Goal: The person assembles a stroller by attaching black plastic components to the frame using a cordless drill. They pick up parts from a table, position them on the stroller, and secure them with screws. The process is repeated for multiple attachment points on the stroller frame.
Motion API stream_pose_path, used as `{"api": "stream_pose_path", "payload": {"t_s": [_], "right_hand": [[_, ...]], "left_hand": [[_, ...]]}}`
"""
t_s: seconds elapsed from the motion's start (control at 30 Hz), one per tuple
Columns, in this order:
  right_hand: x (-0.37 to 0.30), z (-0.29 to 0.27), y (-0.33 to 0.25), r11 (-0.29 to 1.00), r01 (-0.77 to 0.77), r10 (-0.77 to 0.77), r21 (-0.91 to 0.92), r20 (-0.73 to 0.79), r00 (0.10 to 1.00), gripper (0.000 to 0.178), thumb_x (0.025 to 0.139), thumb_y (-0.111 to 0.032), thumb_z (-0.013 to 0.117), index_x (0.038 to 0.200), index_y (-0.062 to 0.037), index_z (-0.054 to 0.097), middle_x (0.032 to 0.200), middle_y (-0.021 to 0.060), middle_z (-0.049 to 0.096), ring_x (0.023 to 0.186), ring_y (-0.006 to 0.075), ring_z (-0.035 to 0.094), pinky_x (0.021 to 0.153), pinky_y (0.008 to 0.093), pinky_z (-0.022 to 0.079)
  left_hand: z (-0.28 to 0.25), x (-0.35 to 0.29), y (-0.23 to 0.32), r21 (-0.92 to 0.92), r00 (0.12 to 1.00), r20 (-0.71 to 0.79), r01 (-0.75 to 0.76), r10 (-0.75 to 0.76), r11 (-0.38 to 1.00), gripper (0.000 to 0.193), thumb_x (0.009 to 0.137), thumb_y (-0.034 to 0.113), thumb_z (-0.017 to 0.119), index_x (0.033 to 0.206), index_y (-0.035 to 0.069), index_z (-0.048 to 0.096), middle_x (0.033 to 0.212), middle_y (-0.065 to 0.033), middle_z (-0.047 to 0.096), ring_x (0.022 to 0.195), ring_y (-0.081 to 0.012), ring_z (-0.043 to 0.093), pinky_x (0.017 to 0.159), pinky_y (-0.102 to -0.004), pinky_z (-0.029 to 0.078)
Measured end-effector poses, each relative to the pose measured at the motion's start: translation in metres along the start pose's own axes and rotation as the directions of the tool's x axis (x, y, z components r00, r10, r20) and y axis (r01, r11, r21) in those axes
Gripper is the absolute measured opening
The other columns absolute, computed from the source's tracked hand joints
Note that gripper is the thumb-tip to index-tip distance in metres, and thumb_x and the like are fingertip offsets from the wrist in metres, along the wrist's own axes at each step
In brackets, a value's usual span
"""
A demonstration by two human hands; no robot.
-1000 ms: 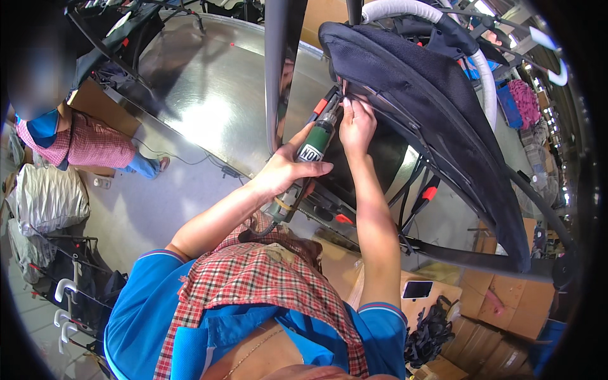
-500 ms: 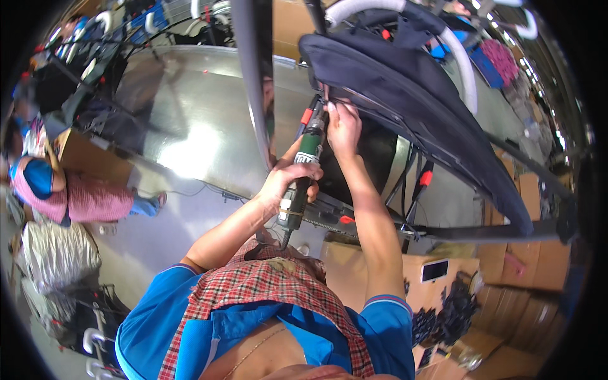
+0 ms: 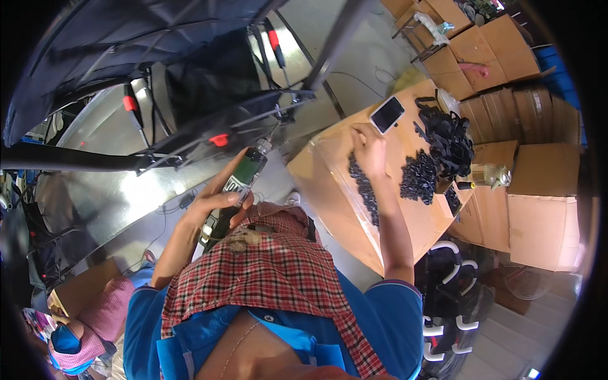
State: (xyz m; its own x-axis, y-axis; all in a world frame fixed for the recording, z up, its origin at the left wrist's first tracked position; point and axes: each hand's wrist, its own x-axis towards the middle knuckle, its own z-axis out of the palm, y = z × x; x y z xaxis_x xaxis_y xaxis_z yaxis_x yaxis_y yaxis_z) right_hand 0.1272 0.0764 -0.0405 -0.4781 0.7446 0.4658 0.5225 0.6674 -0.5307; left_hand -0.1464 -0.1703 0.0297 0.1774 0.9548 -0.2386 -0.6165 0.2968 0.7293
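Observation:
My left hand (image 3: 221, 199) is closed round a green and black power screwdriver (image 3: 247, 170), its bit angled up toward a dark metal frame (image 3: 288, 104) with black fabric (image 3: 209, 73). The bit's tip is close beside the frame; whether they touch I cannot tell. Over a cardboard surface (image 3: 335, 158) to the right is my right hand (image 3: 369, 152), its fingers curled in. Anything between those fingers is too small to make out. A phone with a white edge (image 3: 387, 114) lies just beyond them. Heaps of small black parts (image 3: 418, 177) lie on both sides of the right wrist.
Black straps (image 3: 443, 130) are piled right of the phone. Cardboard boxes (image 3: 544, 202) stand at the right, with white-ended tubes (image 3: 446, 263) below them. A shiny metal table (image 3: 114, 190) is at the left, and a co-worker (image 3: 95, 326) is at the lower left.
My view has turned right. My right hand has left the fabric and screwdriver tip and moved over the cardboard surface. The left hand still holds the screwdriver, now lower and farther from the fabric.

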Motion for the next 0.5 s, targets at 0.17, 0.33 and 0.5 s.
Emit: {"api": "stream_pose_path", "payload": {"t_s": [0.17, 0.33, 0.5], "right_hand": [[-0.046, -0.007, 0.126, 0.958, -0.277, 0.283, -0.072, 0.09, 0.955, 0.008, 0.08, -0.003, 0.067, 0.087, -0.0037, 0.069, 0.087, 0.015, 0.066, 0.078, 0.0326, 0.065, 0.072, 0.0393, 0.052], [-0.046, 0.013, 0.163, 0.98, -0.19, 0.177, 0.052, 0.192, 0.965, 0.008, 0.078, -0.002, 0.068, 0.086, -0.0025, 0.068, 0.083, 0.0145, 0.064, 0.076, 0.0333, 0.064, 0.069, 0.0402, 0.051], [-0.032, 0.018, 0.173, 0.984, -0.171, 0.153, 0.053, 0.241, 0.958, 0.006, 0.079, -0.004, 0.069, 0.082, -0.001, 0.065, 0.082, 0.0152, 0.063, 0.074, 0.0315, 0.063, 0.068, 0.0375, 0.051]], "left_hand": [[0.028, 0.042, -0.035, 0.033, 0.992, 0.054, 0.109, -0.111, 0.993, 0.096, 0.08, 0.026, 0.07, 0.155, 0.014, 0.012, 0.081, -0.0136, 0.055, 0.051, -0.0168, 0.054, 0.05, -0.0258, 0.044], [0.064, 0.066, -0.051, 0.078, 0.989, -0.009, 0.151, -0.151, 0.985, 0.097, 0.08, 0.027, 0.072, 0.155, 0.013, 0.012, 0.079, -0.0111, 0.055, 0.052, -0.0164, 0.054, 0.052, -0.026, 0.043], [0.079, 0.071, -0.059, 0.094, 0.989, -0.063, 0.138, -0.132, 0.986, 0.099, 0.079, 0.03, 0.073, 0.154, 0.012, 0.012, 0.079, -0.0109, 0.055, 0.055, -0.0163, 0.055, 0.054, -0.0249, 0.043]]}}
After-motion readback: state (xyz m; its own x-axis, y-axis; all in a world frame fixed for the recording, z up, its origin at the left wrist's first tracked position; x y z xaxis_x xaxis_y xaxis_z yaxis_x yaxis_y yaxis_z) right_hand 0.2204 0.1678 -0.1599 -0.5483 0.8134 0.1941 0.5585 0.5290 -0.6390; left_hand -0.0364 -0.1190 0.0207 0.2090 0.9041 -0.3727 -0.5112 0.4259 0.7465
